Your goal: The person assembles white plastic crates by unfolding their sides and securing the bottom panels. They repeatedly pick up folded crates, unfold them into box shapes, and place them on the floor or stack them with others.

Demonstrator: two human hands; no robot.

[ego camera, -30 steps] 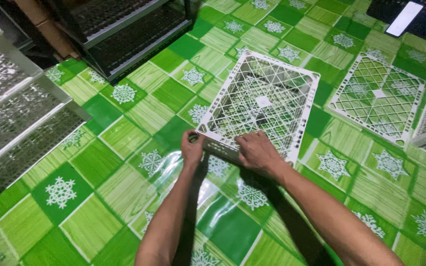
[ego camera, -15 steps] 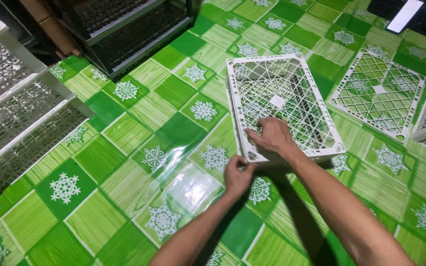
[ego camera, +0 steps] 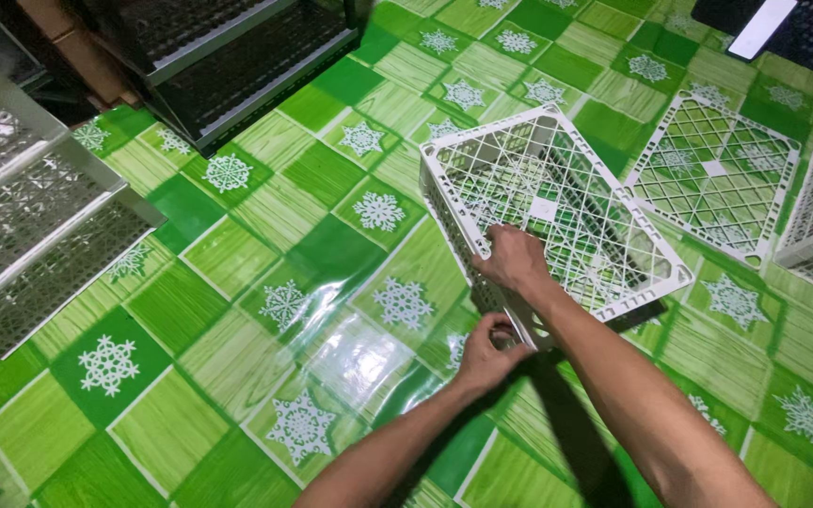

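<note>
The white crate (ego camera: 557, 202) sits on the green floor mat (ego camera: 237, 310), its long side running away to the right. The right hand (ego camera: 517, 261) grips its near rim. The left hand (ego camera: 484, 353) pinches the near corner, just below.

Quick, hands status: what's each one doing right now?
Left hand: closed on the near corner of the white lattice crate.
Right hand: fingers curled on the crate's near rim, gripping it.

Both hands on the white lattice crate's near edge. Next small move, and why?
Probably press the near corner together: the left hand pinches the white lattice crate at its lower corner while the right hand steadies the side wall on the green floor mat.
</note>
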